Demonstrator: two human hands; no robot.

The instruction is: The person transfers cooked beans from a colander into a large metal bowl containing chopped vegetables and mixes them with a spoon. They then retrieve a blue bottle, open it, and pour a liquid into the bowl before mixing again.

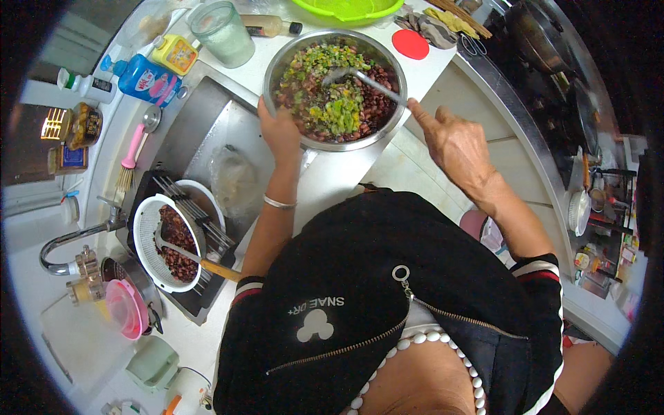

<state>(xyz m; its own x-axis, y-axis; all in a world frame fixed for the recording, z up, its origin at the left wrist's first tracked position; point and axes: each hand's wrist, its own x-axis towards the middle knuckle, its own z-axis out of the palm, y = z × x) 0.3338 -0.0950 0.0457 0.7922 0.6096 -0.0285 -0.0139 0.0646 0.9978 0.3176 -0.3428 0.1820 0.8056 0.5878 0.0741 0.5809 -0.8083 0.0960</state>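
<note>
A stainless steel bowl (334, 142) stands on the white counter, holding dark red beans (381, 114) with chopped green and yellow vegetables (332, 56) on and among them. At the bowl's near left rim, my left hand (280, 132) grips the edge, fingers outside and thumb towards the inside. My right hand (454, 142) is at the right rim, closed around the handle of a metal spoon (378, 87). The spoon's head is blurred and lies over the vegetables in the middle of the bowl.
Left of the bowl is a steel sink (207, 129) with a plastic bag (233, 176). A white colander (142, 259) of beans with a wooden-handled ladle (220, 270) rests over it. Behind are a glass jar (223, 39), a bottle (264, 26), a green basket (353, 10) and a red lid (410, 44).
</note>
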